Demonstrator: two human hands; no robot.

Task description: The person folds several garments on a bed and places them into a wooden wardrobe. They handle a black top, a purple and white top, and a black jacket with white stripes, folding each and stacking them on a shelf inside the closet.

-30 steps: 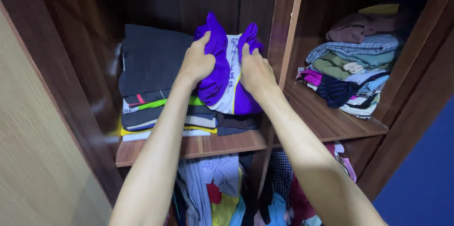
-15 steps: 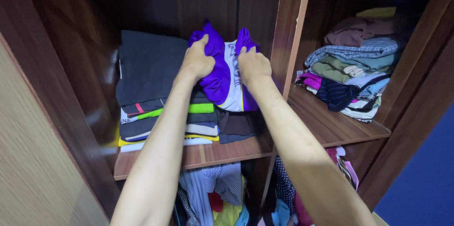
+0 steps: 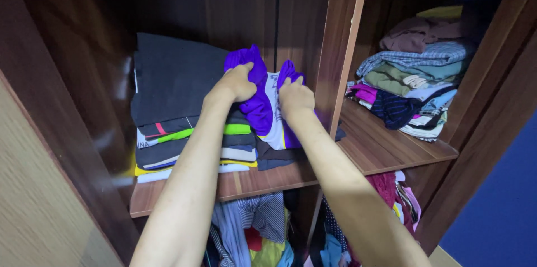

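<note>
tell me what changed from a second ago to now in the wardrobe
Both hands, left hand and right hand, pushed the purple and white garment lower and deeper onto the shelf, beside the folded stack. Both still grip it. The folded stack and the right-hand pile stayed put.

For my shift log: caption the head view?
Both hands, left and right, grip a purple shirt on the shelf.

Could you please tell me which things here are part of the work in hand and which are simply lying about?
In hand:
purple and white garment, gripped by left hand and right hand
folded stack beside it
wooden shelf

Lying about:
right-hand clothes pile
hanging clothes below
</note>
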